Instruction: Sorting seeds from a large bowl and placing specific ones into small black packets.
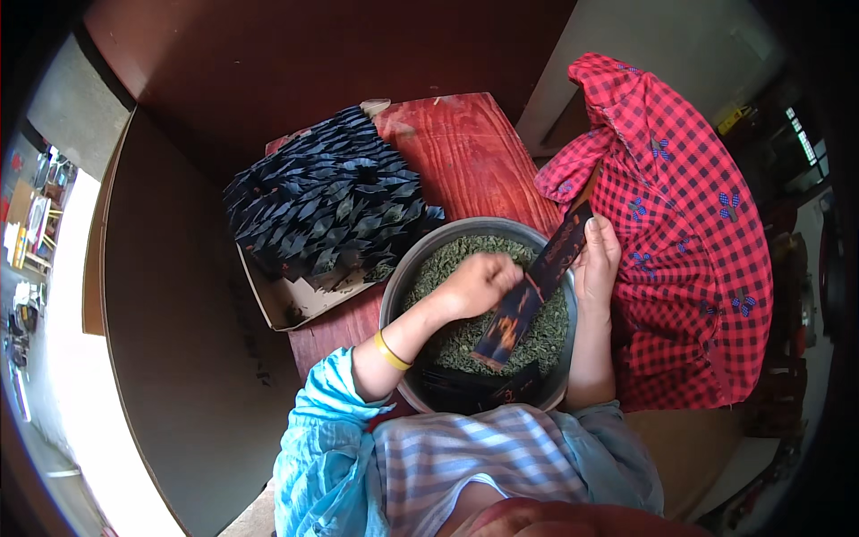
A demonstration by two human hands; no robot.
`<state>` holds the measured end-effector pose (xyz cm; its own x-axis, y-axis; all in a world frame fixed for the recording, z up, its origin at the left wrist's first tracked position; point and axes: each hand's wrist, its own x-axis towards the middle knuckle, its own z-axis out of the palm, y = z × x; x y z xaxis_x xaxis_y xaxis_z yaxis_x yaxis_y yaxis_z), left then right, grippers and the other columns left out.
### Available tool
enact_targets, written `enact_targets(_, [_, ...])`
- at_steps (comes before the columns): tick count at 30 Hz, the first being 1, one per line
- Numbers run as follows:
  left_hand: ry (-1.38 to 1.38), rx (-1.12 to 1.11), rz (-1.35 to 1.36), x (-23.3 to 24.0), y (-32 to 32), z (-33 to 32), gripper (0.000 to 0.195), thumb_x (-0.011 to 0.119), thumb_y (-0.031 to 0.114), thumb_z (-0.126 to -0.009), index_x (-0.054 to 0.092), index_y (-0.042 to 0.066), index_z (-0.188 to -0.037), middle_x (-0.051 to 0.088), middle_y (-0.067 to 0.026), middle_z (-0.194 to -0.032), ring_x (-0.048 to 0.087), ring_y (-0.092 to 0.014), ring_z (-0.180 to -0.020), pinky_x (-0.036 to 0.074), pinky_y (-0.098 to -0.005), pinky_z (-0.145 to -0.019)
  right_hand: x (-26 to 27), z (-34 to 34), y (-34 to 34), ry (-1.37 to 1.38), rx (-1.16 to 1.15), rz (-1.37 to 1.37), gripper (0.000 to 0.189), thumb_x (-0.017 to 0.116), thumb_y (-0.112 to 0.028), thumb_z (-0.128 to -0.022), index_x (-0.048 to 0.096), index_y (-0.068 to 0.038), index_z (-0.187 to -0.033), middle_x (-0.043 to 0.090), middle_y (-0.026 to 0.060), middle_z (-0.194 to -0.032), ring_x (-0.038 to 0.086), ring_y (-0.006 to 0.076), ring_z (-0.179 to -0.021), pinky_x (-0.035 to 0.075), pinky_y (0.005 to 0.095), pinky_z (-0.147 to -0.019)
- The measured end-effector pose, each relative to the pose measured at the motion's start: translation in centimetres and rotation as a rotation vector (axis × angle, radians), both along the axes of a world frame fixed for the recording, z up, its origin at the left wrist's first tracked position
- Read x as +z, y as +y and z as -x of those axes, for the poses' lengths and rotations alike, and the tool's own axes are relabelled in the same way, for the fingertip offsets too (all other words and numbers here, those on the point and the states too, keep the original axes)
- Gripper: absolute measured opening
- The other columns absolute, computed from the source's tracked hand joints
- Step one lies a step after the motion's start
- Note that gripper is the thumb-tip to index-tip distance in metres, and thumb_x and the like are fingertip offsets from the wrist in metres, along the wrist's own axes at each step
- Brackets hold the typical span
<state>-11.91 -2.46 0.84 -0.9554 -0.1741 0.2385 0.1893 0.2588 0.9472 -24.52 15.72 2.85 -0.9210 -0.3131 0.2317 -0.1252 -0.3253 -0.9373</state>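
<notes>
A round metal basin [388,302] of dried green leaf pieces [446,258] stands close in front of me. My right hand [597,258] grips the upper end of a long, narrow dark packet [513,322] with orange print, thumb on its face. The packet slants across the basin, its lower end over the leaves. My left hand [478,285], a yellow band on its wrist, is over the leaves with curled fingers close to the packet's edge. Whether it pinches anything is hidden. More dark packets [463,391] lie inside the basin's near side.
Left of the basin, a shallow cardboard box [312,305] holds several rows of dark packets [329,194], packed upright. Both rest on a red wooden table [463,154]. A large cardboard panel [181,322] stands at left. Red-and-black checked cloth [691,268] hangs close to my right arm.
</notes>
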Motion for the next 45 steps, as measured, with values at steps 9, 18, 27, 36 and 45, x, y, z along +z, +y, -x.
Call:
enact_targets(9, [-0.107, -0.127, 0.079, 0.9, 0.8, -0.4, 0.043, 0.073, 0.029, -0.089, 0.062, -0.002, -0.116, 0.067, -0.0113, -0.085, 0.067, -0.021, -0.081, 0.055, -0.0348, -0.077, -0.6, -1.6, -1.9, -0.519, 0.341, 0.169, 0.012, 0.055, -0.017, -0.101, 0.06, -0.01, -0.109, 0.065, -0.0011, -0.085, 0.056, 0.0064, -0.059, 0.043, 0.0196, -0.051])
enact_targets(18, [0.415, 0.219, 0.401, 1.2, -0.1, 0.1, 0.065, 0.08, 0.032, -0.081, 0.052, 0.0, -0.131, 0.067, -0.0164, -0.106, 0.066, -0.031, -0.098, 0.051, -0.0384, -0.088, -3.3, -4.1, -3.8, -0.682, 0.746, 0.052, 0.014, 0.06, -0.013, -0.096, 0.06, -0.009, -0.109, 0.065, 0.0023, -0.088, 0.063, 0.0121, -0.064, 0.054, 0.0254, -0.06])
enact_targets(27, [0.125, 0.133, 0.189, 0.5, -0.4, -0.1, 0.055, 0.079, 0.022, -0.079, 0.055, 0.0, -0.123, 0.066, -0.0161, -0.106, 0.066, -0.031, -0.097, 0.051, -0.0384, -0.085, -2.3, -4.1, -3.9, 0.399, 0.472, -0.608, 0.021, 0.061, -0.019, -0.095, 0.063, -0.001, -0.104, 0.067, 0.0052, -0.084, 0.063, 0.0114, -0.068, 0.052, 0.0248, -0.062])
enact_targets(36, [0.025, 0.272, 0.726, 0.4, -0.1, -0.2, 0.073, 0.081, 0.014, -0.066, 0.049, 0.001, -0.131, 0.062, -0.0149, -0.104, 0.06, -0.034, -0.1, 0.042, -0.0435, -0.094, 0.9, -2.4, -1.4, 0.134, 0.363, -0.395, 0.021, 0.059, -0.02, -0.099, 0.062, 0.0, -0.092, 0.062, 0.0019, -0.081, 0.059, 0.0065, -0.069, 0.047, 0.0233, -0.064])
enact_targets(45, [0.109, 0.255, 0.804, 0.3, -0.2, -0.1, 0.081, 0.085, 0.018, -0.061, 0.049, 0.0, -0.131, 0.061, -0.0141, -0.101, 0.059, -0.033, -0.098, 0.04, -0.0429, -0.094, -0.4, -2.6, -1.6, 0.102, 0.465, -0.473, 0.019, 0.061, -0.016, -0.098, 0.06, -0.002, -0.084, 0.057, -0.0027, -0.074, 0.053, 0.0042, -0.064, 0.043, 0.0207, -0.056])
